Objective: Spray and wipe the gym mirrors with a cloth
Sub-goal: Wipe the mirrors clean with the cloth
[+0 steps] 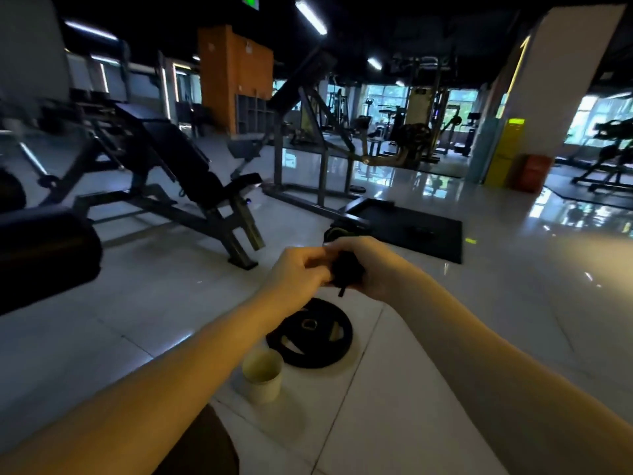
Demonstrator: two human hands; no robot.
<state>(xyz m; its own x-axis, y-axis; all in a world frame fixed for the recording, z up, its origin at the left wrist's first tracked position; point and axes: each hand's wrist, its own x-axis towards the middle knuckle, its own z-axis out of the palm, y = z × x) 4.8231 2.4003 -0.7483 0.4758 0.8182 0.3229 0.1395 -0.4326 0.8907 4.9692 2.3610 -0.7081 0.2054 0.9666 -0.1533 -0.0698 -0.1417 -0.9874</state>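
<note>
Where the two bare forearms meet at the centre of the frame, both hands are closed on one small black item (pixel 346 269). The left hand (pixel 298 272) comes in from the lower left, its fingers curled and its fingertips pinching the item's left side. The right hand (pixel 373 269) comes in from the lower right and wraps round the item's right side, with the thumb laid over the top. A short dark tab hangs from the underside of the item. Whether the item is the cloth or part of a sprayer cannot be told: it is too dark and largely covered by the fingers. A dark object with a yellow-green band (pixel 337 232) shows just above the right hand; its contact with the hand cannot be told.

Below the hands in the frame, a black weight plate (pixel 310 332) lies flat on the glossy tiled floor (pixel 445 337). A pale paper cup (pixel 263 375) stands upright just beside the plate, at its lower left. A black floor mat (pixel 421 231) lies right of centre. An inclined bench (pixel 178 159) occupies the left-centre, with a steel machine frame (pixel 308 132) to its right. A dark padded roller (pixel 44 248) sits at the left edge. An orange column (pixel 233 77) stands at the upper centre-left, and a yellow cabinet (pixel 503 152) and a red box (pixel 532 173) stand side by side at the right.
</note>
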